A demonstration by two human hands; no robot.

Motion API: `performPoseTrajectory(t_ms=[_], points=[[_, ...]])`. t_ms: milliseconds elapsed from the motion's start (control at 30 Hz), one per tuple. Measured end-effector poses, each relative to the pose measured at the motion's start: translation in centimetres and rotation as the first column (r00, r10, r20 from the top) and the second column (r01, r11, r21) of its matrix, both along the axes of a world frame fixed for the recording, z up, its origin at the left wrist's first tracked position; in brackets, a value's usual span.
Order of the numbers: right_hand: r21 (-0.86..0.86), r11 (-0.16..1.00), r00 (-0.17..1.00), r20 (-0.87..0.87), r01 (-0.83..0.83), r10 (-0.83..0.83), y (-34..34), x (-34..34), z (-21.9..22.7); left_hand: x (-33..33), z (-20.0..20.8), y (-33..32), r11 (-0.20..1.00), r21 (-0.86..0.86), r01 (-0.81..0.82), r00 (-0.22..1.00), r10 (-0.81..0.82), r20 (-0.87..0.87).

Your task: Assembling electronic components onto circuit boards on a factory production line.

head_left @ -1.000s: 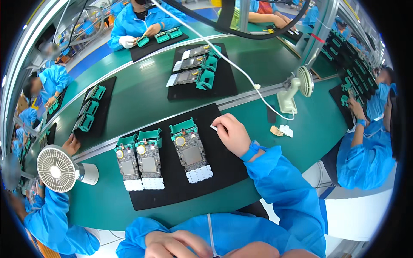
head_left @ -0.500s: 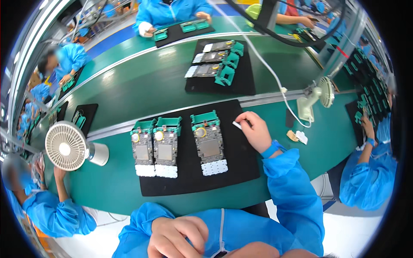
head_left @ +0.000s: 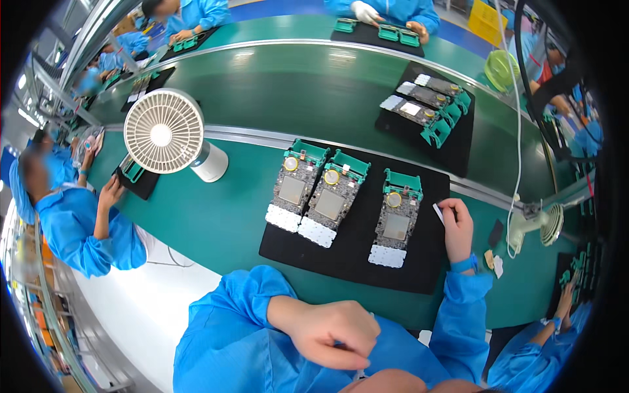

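My right hand (head_left: 458,228) is closed in a pinch on a small white strip (head_left: 438,213) at the right edge of a black mat (head_left: 341,259). On the mat lie three circuit boards with green plastic brackets at their far ends and white perforated near ends: a left board (head_left: 292,190), a middle board (head_left: 329,203) and a right board (head_left: 396,226), the one nearest my right hand. In front of my chest, away from the boards, my left hand (head_left: 337,333) is curled closed. Its fingertips are mostly hidden, so anything inside cannot be made out.
A white fan (head_left: 164,131) stands left of the mat. Right of it are a smaller fan (head_left: 552,224), a white cable (head_left: 519,144) and scraps (head_left: 498,266). Beyond the metal rail, another mat (head_left: 458,154) bears similar boards. Co-workers in blue sit around the green bench.
My view has swung left, so the bench appears shifted right and turned. My left hand has turned, its back now more in view. The right hand still pinches the white strip beside the mat's edge.
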State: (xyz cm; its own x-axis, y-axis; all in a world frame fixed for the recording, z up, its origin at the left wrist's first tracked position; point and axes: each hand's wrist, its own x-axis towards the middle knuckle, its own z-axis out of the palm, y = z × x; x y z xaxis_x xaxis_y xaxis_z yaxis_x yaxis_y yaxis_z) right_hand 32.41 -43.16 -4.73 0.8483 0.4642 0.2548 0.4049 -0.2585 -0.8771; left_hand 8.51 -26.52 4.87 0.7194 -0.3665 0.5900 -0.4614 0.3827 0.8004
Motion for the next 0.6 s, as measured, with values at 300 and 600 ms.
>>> performPoseTrajectory(t_ms=[300,600], points=[[0.107,0.994,0.98,-0.198,-0.012,0.034,-1.0,-0.3,-0.4,2.0,-1.2,0.5,0.903,0.247,-0.352,0.903,0.397,-0.166],[0.314,0.942,0.946,-0.324,0.12,-0.013,-1.9,-0.9,0.2,-0.6,-5.0,9.8,0.037,0.543,-0.839,0.11,0.989,0.102]])
